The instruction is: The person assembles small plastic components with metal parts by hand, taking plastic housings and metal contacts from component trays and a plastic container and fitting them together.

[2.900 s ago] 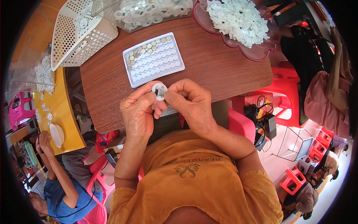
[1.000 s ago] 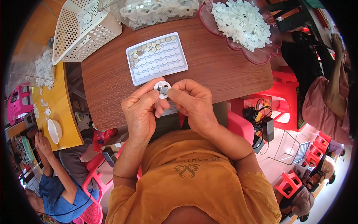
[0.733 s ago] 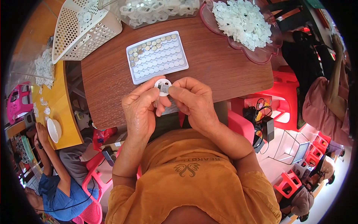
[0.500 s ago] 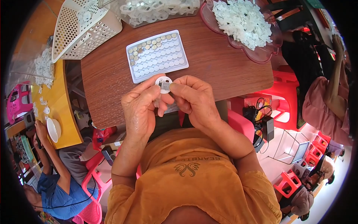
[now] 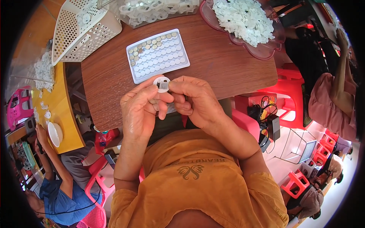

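Note:
My left hand (image 5: 137, 108) pinches a small round white plastic piece (image 5: 162, 84) between thumb and forefinger, at the table's near edge. A grey rectangular part and a small dark spot show on its face. My right hand (image 5: 197, 98) is closed too, its thumb and forefinger pressed on the right edge of the same piece. Whether those fingertips also grip something smaller is hidden. Just beyond my hands lies a white tray (image 5: 161, 60) with rows of round pockets. Silvery coin cells (image 5: 156, 42) sit in its far rows and along its left side.
A perforated cream basket (image 5: 72, 47) stands far left, beside a clear container (image 5: 138, 23) of white pieces. Far right, a scalloped pinkish bowl (image 5: 262, 53) holds a heap of translucent bits. At the left, a person in blue sits by a yellow table (image 5: 70, 129) with a white bowl (image 5: 55, 133).
My hands and the round piece have shifted slightly left. The piece has tilted a little, and the fingers of my right hand have curled closer in. The whole view has moved slightly.

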Demonstrator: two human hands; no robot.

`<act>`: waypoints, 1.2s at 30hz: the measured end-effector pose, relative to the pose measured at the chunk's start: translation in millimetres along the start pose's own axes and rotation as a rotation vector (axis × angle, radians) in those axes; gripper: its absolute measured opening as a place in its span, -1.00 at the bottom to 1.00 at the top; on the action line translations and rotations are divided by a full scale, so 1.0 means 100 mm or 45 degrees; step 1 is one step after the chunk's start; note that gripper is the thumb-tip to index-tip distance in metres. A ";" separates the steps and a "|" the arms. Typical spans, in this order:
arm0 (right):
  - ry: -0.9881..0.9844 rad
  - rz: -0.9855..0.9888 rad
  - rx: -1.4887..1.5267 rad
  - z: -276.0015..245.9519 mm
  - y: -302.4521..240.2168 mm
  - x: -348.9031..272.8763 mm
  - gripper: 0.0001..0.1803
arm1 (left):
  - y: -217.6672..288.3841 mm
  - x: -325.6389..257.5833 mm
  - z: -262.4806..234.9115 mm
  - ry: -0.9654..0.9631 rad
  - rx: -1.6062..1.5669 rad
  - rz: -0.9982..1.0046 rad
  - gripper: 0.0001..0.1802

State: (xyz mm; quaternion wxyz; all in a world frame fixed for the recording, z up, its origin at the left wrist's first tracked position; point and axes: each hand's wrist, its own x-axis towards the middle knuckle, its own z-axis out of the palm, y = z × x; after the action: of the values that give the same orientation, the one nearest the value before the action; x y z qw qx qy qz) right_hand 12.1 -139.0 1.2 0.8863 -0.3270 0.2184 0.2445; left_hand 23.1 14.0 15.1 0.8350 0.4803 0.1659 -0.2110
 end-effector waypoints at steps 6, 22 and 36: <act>-0.018 0.013 0.026 -0.02 0.02 -0.01 -0.88 | -0.01 -0.01 -0.02 -0.005 -0.008 0.000 -0.63; -0.018 -0.040 -0.033 0.01 0.02 -0.04 -0.84 | 0.03 -0.07 0.03 -0.018 0.019 0.027 -0.63; -0.102 -0.030 -0.242 0.14 0.03 -0.18 -0.87 | 0.12 -0.40 0.03 0.025 0.172 0.168 -0.64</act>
State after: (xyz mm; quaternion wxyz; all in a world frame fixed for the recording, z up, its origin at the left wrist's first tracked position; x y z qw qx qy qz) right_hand -0.8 -132.7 18.8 0.8621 -0.4022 0.1547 0.2666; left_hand -4.6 24.7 44.3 0.8111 0.5475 0.1275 -0.1616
